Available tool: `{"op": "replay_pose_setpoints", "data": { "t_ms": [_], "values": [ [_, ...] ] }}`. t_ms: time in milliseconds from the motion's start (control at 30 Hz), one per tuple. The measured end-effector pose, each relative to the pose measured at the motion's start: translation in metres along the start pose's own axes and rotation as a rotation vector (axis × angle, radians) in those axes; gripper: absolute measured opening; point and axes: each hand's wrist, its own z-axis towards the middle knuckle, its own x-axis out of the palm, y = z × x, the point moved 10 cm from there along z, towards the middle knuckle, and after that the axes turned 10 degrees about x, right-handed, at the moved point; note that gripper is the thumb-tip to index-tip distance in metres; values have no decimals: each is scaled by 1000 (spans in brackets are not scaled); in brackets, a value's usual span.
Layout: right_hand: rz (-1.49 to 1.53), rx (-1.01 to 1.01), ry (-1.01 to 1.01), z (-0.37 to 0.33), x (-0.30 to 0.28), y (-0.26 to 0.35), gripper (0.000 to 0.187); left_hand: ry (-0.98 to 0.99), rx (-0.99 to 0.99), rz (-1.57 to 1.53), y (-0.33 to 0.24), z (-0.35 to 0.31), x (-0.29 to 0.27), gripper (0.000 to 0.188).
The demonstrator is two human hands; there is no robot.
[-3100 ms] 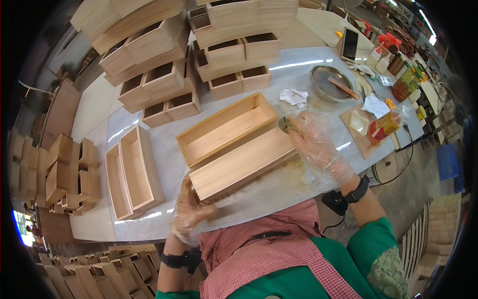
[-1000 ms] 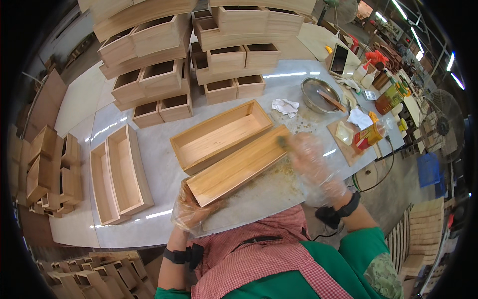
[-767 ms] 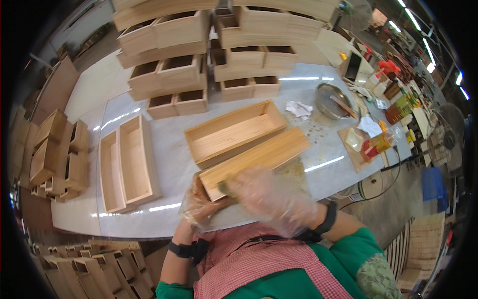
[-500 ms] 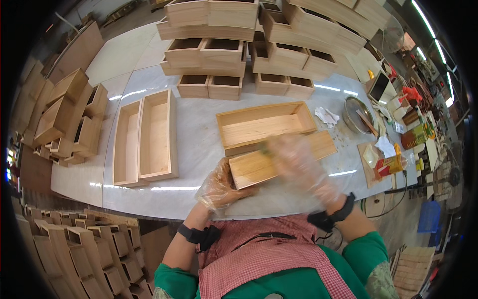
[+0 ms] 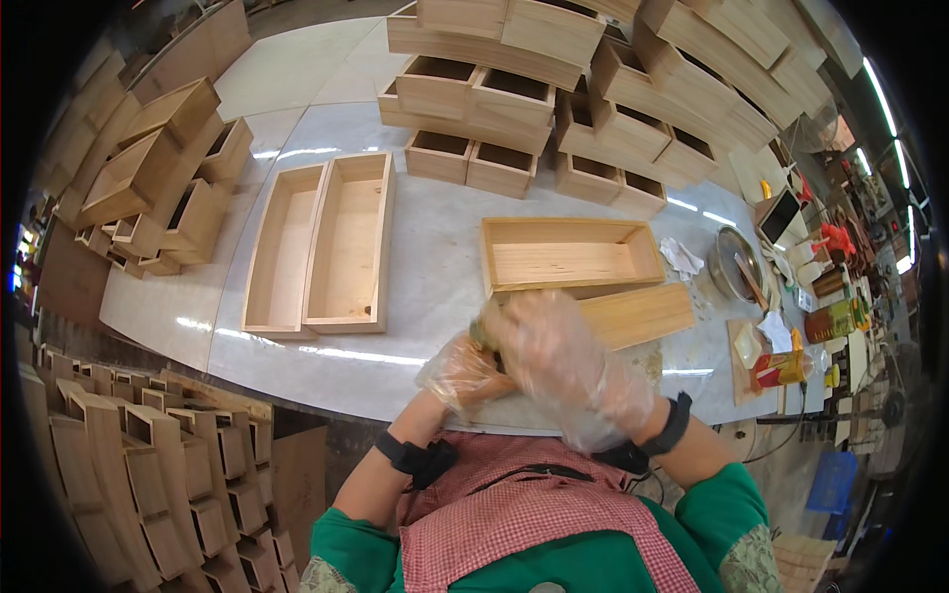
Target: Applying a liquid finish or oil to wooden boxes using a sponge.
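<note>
Both my hands wear clear plastic gloves. My left hand point(image 5: 463, 376) is closed round the near left end of a long wooden box point(image 5: 638, 316), which lies with a flat, yellowish face up. My right hand point(image 5: 565, 358) crosses that left end, fingers bent round a small greenish pad point(image 5: 482, 328) that is mostly hidden. The right hand is slightly blurred and covers much of the box. Just behind it lies an open wooden box point(image 5: 573, 259), hollow side up, with a yellowish finish. Two paler open boxes point(image 5: 348, 247) stand side by side to the left.
Stacked wooden boxes point(image 5: 484, 91) rise at the back, with more piled at the left point(image 5: 163, 183) and lower left point(image 5: 188, 484). To the right are a crumpled white tissue point(image 5: 680, 257), a metal bowl point(image 5: 733, 265) with a brush-like handle in it, and a red-yellow container point(image 5: 781, 369).
My right hand has moved left along the box's upper face to its left end, close beside my left hand. The whole view has shifted, with the table things appearing further right.
</note>
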Motion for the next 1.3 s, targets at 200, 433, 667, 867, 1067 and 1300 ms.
{"op": "replay_pose_setpoints", "data": {
  "t_ms": [200, 433, 667, 867, 1067, 1300],
  "values": [
    [-77, 233, 68, -75, -17, -23, 40, -122, 112, -69, 5, 6, 3, 92],
    [-225, 944, -157, -178, -72, -170, 36, -114, 14, 94, 4, 7, 3, 92],
    [-23, 421, -22, -87, -28, -37, 41, -199, -13, -187, -10, 5, 11, 76],
    [-355, 854, -428, -209, -71, -199, 34, -188, -18, -49, -11, 1, 4, 75],
    [-170, 1054, -364, -238, -88, -228, 27, -207, 133, 217, -49, -6, -10, 84],
    [370, 796, -832, -209, -194, -157, 24, -115, 355, 299, -198, 18, 1, 80]
  ]
}}
